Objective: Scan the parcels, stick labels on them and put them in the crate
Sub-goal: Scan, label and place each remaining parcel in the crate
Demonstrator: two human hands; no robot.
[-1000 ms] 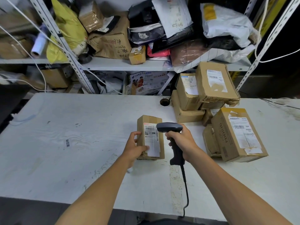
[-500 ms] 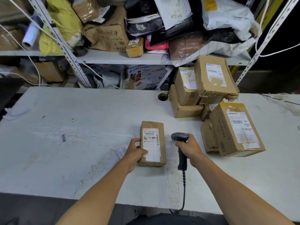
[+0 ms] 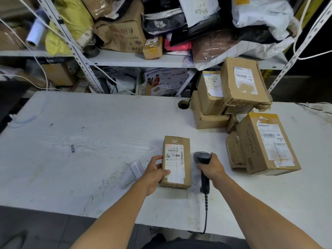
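Note:
A small brown cardboard parcel (image 3: 177, 161) with a white barcode label lies flat on the white table (image 3: 89, 141), near its front middle. My left hand (image 3: 154, 170) grips the parcel's left edge, thumb on the label. My right hand (image 3: 212, 168) holds a black corded barcode scanner (image 3: 202, 159) by its handle, just right of the parcel, with the scanner's head low over the table. No crate is in view.
A pile of several labelled cardboard parcels (image 3: 242, 108) stands on the table's right side. A small white label strip (image 3: 135, 168) lies left of my left hand. Metal shelving (image 3: 136, 60) behind the table is crammed with bags and boxes. The scanner's cable (image 3: 206, 212) hangs over the front edge.
The parcel went from propped upright under the raised scanner to lying flat on the table. My right hand lowered the scanner to the parcel's right side.

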